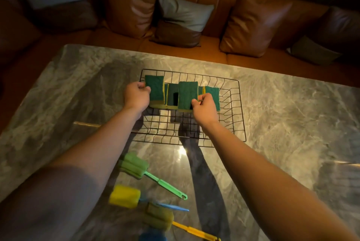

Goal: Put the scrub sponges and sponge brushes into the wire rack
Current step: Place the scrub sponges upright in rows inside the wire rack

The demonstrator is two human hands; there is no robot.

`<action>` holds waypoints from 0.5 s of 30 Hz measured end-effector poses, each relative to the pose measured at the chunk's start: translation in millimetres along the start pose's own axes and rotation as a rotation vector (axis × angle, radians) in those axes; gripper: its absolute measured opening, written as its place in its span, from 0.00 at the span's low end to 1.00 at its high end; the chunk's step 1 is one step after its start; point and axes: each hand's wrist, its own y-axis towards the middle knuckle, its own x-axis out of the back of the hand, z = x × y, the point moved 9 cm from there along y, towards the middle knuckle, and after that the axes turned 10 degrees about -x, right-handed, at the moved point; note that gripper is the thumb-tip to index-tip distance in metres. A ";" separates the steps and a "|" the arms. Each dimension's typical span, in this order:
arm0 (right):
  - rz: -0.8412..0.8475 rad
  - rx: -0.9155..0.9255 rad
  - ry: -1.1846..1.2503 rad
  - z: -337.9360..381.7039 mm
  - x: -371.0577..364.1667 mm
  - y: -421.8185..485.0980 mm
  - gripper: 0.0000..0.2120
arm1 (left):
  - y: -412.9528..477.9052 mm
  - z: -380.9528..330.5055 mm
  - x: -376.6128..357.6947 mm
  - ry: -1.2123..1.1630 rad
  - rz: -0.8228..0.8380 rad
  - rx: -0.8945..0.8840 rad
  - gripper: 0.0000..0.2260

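A black wire rack [236,112] sits on the marble table. Several green-and-yellow scrub sponges stand on edge in its far half. My left hand [136,96] grips the leftmost sponge [154,88] by its left edge. My right hand [204,108] pinches the lower right corner of a middle sponge [188,94]; another sponge [213,94] stands just behind that hand. Near me on the table lie sponge brushes: one green [136,166], one with a yellow head and a blue handle [124,197], one olive with a yellow handle [159,219]. A blue head [153,237] shows at the bottom edge.
The grey marble table [292,123] stretches wide on both sides of the rack. Behind it runs a brown leather sofa [194,49] with several cushions [255,24]. My forearms cross the near part of the table and cast dark shadows over the rack's front.
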 end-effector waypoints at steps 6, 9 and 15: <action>0.023 0.005 -0.033 22.2 -24.8 35.3 0.14 | 27.1 -14.3 -18.3 0.193 0.058 -0.127 0.12; 0.038 0.002 -0.046 21.9 -33.9 45.2 0.13 | 26.5 -18.5 -18.9 0.266 0.052 -0.182 0.14; 0.046 0.010 -0.067 14.1 -47.5 50.4 0.12 | 8.2 -27.2 -11.0 0.663 -0.015 -0.455 0.15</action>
